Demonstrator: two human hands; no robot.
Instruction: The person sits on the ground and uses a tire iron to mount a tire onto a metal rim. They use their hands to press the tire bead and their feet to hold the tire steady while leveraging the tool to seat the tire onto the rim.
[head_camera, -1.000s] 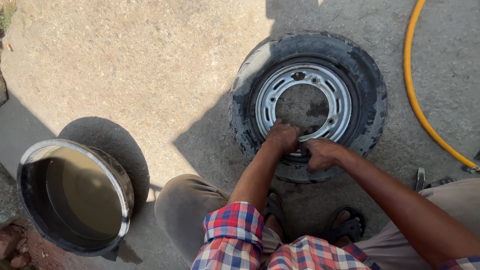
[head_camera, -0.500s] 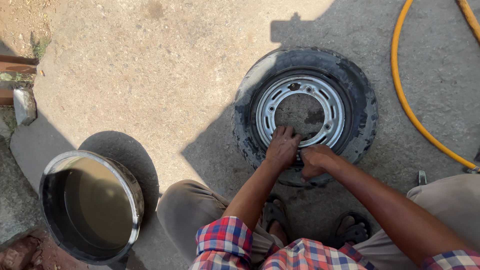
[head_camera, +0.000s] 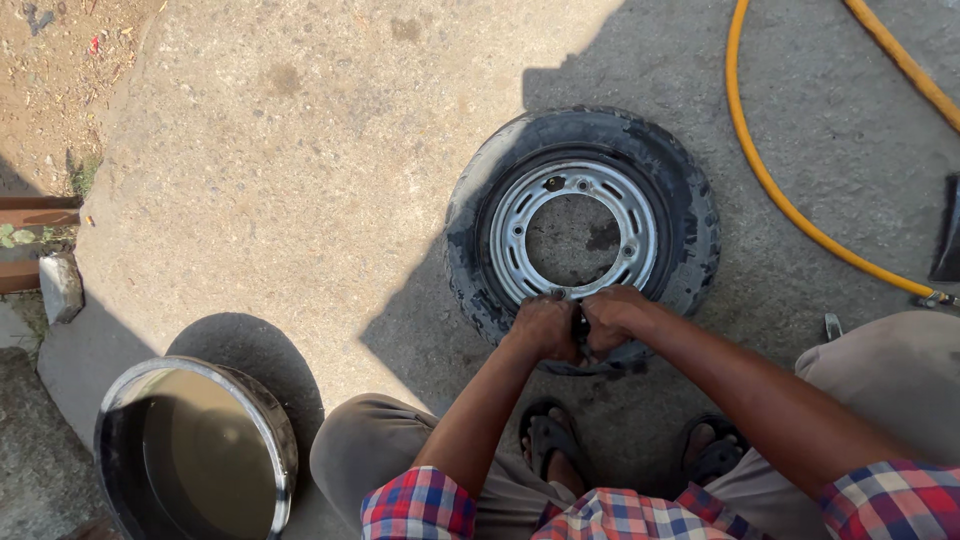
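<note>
Head view looks down on a squatting person whose left hand (head_camera: 543, 325) and right hand (head_camera: 612, 315) meet at the near edge of a small black tyre (head_camera: 690, 200) lying flat on the concrete ground (head_camera: 300, 150). Both hands are curled closed, knuckles up, pressed together where the rubber meets the grey steel rim (head_camera: 515, 235); a dark bit shows between them, but I cannot tell what it is. A yellow hose (head_camera: 770, 185) curves past the tyre on the right. A metal basin (head_camera: 285, 440) of murky water stands well apart at lower left. Sandalled feet (head_camera: 550, 440) sit just below the tyre.
</note>
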